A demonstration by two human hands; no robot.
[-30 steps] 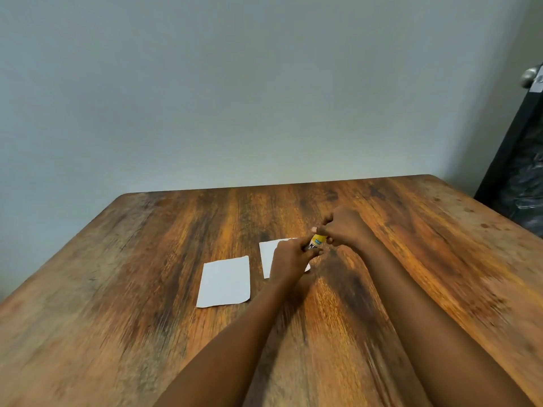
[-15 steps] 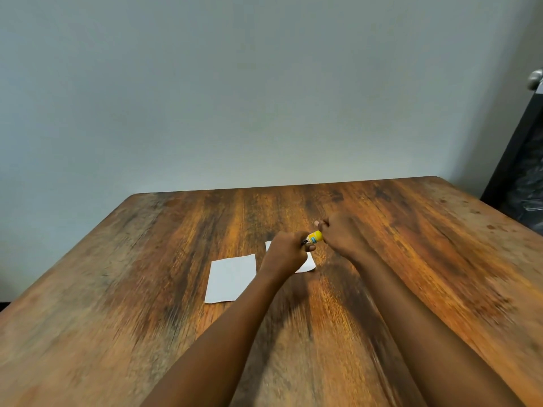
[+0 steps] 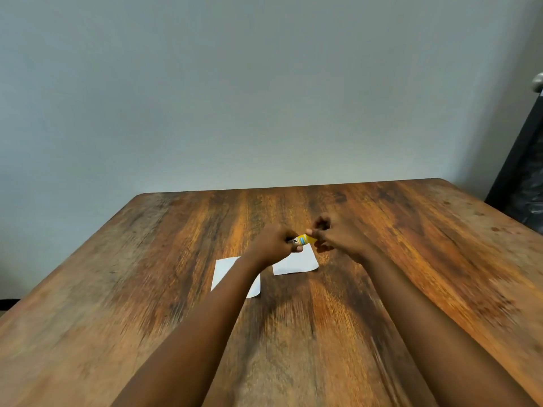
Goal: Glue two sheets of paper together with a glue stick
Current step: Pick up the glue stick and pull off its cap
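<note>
A small yellow glue stick [image 3: 303, 239] is held level above the table between both hands. My left hand [image 3: 274, 243] grips its left end and my right hand [image 3: 338, 237] pinches its right end. Two white paper sheets lie flat on the wooden table [image 3: 147, 274]. The left sheet [image 3: 224, 268] is partly covered by my left forearm. The right sheet [image 3: 296, 263] lies just below the hands, its far edge hidden by them. Whether the cap is on or off cannot be told.
A plain grey wall stands behind the table's far edge. A dark object [image 3: 523, 177] with a metal knob [image 3: 538, 82] stands at the right, beyond the table's corner.
Both hands have lifted slightly and moved away from me with the glue stick. My left forearm now crosses the left sheet, and more of the right sheet shows.
</note>
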